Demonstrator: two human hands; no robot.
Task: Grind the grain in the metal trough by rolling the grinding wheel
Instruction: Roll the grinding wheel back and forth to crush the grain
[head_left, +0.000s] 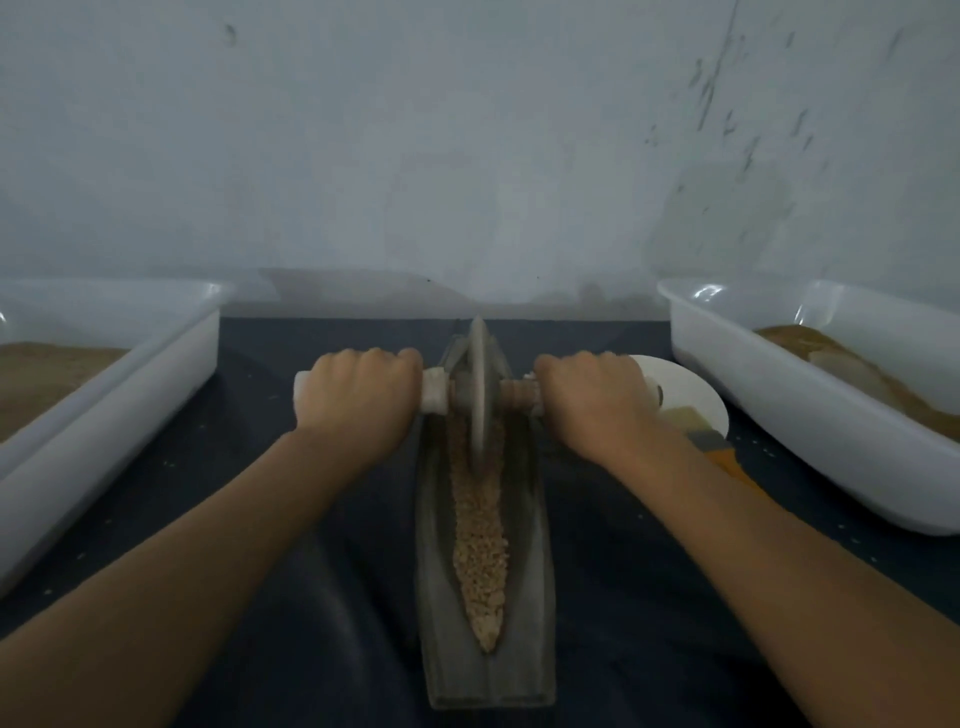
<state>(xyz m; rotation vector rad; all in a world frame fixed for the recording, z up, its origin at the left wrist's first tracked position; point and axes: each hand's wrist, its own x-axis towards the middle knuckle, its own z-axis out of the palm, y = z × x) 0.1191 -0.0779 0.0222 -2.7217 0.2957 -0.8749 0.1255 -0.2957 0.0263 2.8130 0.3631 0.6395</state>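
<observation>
Wheel: grey disc-shaped metal grinding wheel (478, 387) stood upright on edge in the far part of the long grey boat-shaped metal trough (485, 597), on the dark blue cloth-covered table (322, 545).
Grain: pale tan coarse grain (480, 545) lay in a strip along the trough groove, from the wheel to the near tip; it looked mostly uncrushed.
Left hand: left hand (358, 392) was curled fully round the pale axle handle (435, 395) on the wheel's left side.
Right hand: right hand (592, 397) was wrapped likewise round the right end of the axle.
Handling: judged heavy and rigid; the thin rim would tend to tip sideways, so equal grip on both handle ends, close to the disc, seemed the right hold. The smooth handle may slip.
Trough: judged stiff, probably heavy enough to stay put, though the cloth beneath could let it creep.
Left surround: white rectangular plastic tray (119, 395) holding brown meal, well apart from the trough.
Right surround: second white plastic tray (810, 415) with brown powder; a white round dish (685, 395) just beside the right hand, contents dim, possibly a brush.
Obstruction: the dish sat near the right knuckles; the rolling path along the groove appeared free.
</observation>
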